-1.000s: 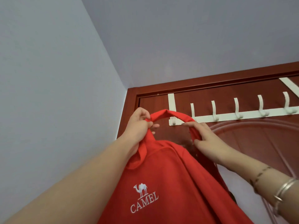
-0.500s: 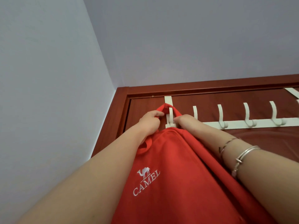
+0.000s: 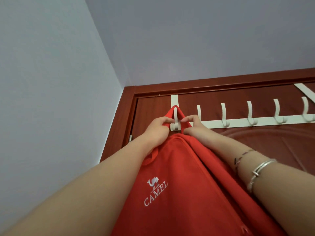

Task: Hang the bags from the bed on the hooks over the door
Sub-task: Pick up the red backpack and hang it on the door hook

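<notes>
Head view: red CAMEL backpack (image 3: 179,184) at leftmost hook (image 3: 175,116); left hand (image 3: 157,127) and right hand (image 3: 194,126) pinch top loop (image 3: 170,114) draped over it. Advice: seat loop fully, release gently, check hold.

Red bag's strap (image 3: 170,113) over leftmost hook (image 3: 175,120)

Matt red cloth bag (image 3: 179,176); glossy wooden door (image 3: 255,138).

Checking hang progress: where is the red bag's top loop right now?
In the head view, the top loop is draped over the leftmost hook of the white rack, left hand and right hand pinching either side.
</notes>
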A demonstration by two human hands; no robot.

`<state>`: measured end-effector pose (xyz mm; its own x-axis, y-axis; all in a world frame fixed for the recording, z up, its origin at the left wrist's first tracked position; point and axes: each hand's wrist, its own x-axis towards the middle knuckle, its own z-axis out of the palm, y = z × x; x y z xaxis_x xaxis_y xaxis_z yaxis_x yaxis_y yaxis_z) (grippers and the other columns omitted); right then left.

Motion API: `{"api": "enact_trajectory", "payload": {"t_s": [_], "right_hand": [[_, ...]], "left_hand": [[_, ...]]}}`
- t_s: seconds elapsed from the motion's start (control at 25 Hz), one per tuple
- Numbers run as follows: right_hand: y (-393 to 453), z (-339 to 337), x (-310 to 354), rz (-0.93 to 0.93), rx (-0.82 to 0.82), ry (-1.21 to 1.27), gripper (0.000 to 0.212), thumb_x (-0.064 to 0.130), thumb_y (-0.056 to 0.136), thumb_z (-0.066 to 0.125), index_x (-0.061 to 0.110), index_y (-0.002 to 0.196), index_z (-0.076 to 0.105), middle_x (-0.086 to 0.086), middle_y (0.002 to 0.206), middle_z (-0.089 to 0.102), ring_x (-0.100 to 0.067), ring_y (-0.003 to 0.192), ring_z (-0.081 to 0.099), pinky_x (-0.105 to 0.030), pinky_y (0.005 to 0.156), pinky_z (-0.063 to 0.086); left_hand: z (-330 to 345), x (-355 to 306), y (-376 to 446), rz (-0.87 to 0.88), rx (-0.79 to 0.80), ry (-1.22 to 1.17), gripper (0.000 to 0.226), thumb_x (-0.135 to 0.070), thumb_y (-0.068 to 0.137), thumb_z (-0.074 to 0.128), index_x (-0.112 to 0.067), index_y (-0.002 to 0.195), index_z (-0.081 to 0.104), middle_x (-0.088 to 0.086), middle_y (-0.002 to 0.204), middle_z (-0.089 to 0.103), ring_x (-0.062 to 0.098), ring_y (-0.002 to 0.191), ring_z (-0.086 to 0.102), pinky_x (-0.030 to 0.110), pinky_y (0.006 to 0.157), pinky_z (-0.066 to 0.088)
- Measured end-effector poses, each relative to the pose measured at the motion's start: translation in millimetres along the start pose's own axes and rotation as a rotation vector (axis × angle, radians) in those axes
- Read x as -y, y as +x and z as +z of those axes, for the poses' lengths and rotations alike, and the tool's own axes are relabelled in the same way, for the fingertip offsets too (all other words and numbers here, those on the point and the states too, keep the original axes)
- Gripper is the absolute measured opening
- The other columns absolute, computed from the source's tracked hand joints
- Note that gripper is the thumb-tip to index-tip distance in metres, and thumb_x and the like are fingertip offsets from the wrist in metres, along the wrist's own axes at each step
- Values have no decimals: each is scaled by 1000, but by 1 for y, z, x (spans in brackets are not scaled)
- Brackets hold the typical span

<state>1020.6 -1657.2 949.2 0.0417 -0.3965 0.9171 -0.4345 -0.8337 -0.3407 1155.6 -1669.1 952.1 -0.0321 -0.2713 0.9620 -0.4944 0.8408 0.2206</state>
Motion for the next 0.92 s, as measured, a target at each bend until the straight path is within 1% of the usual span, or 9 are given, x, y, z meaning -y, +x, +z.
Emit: {"api": "enact_trajectory", "payload": {"t_s": [0.12, 0.2, 0.32, 0.44, 0.64, 0.68, 0.76, 0.8, 0.92], "right_hand": [[-13, -8, -8, -95, -38, -41, 29, 3, 83, 48, 19, 107, 47, -9, 76, 54, -17, 56, 43, -27, 56, 36], [-19, -19, -8, -165, -170, -66, 26, 4, 82, 46, 18, 104, 50, -11, 96, 55, -20, 68, 49, -27, 58, 36], [-45, -44, -8, -179, -260, -11, 22, 4, 83, 44, 18, 99, 51, -10, 108, 54, -23, 82, 54, -31, 68, 46], [-87, -77, -7, -137, -231, 43, 21, 4, 83, 43, 16, 97, 52, -8, 100, 56, -20, 77, 52, -35, 69, 43], [-167, -144, -4, -36, -170, 44, 19, 3, 84, 44, 18, 90, 54, -3, 95, 56, -16, 74, 51, -38, 74, 45], [-185, -160, -3, 0, -157, 36, 19, 4, 84, 45, 19, 89, 55, -1, 93, 55, -15, 76, 52, -40, 77, 47], [-221, -193, 1, 64, -123, 20, 18, 4, 85, 46, 20, 87, 55, 4, 90, 55, -15, 80, 53, -45, 84, 48], [-239, -208, 4, 101, -109, 14, 19, 4, 85, 46, 21, 85, 55, 4, 90, 55, -18, 83, 54, -47, 86, 48], [-302, -250, 12, 217, -91, -23, 23, 4, 84, 47, 26, 80, 55, 3, 93, 60, -35, 94, 60, -52, 87, 49]], "left_hand": [[-7, -8, -8, 25, -68, -1, 50, 5, 81, 41, -22, 115, 66, 4, 144, 46, 26, 128, 48, 37, 108, 38], [-10, -20, -19, 60, -139, -11, 47, 3, 81, 42, -21, 113, 66, 0, 145, 44, 19, 133, 43, 35, 110, 36], [-4, -44, -50, 115, -183, -15, 39, 2, 82, 43, -19, 102, 69, -1, 134, 54, 13, 125, 47, 18, 95, 33], [8, -74, -93, 138, -217, -12, 36, 5, 80, 43, -15, 92, 70, 0, 117, 63, 5, 95, 55, 4, 73, 37], [42, -141, -163, 99, -157, 7, 33, 9, 77, 46, -9, 89, 71, -1, 103, 63, 6, 93, 53, -4, 74, 32], [52, -156, -178, 83, -136, -13, 32, 9, 77, 46, -8, 89, 71, 2, 104, 65, 7, 94, 55, -3, 77, 34], [73, -184, -208, 14, -70, -89, 31, 9, 78, 46, -7, 88, 71, 7, 107, 68, 14, 89, 60, 16, 83, 44], [84, -195, -223, -30, -30, -124, 30, 7, 79, 47, -7, 88, 71, 10, 107, 68, 17, 78, 61, 22, 75, 47], [113, -223, -275, -120, 88, -234, 24, 4, 83, 49, -6, 88, 71, 5, 82, 67, 3, 49, 47, 9, 47, 32]]}}
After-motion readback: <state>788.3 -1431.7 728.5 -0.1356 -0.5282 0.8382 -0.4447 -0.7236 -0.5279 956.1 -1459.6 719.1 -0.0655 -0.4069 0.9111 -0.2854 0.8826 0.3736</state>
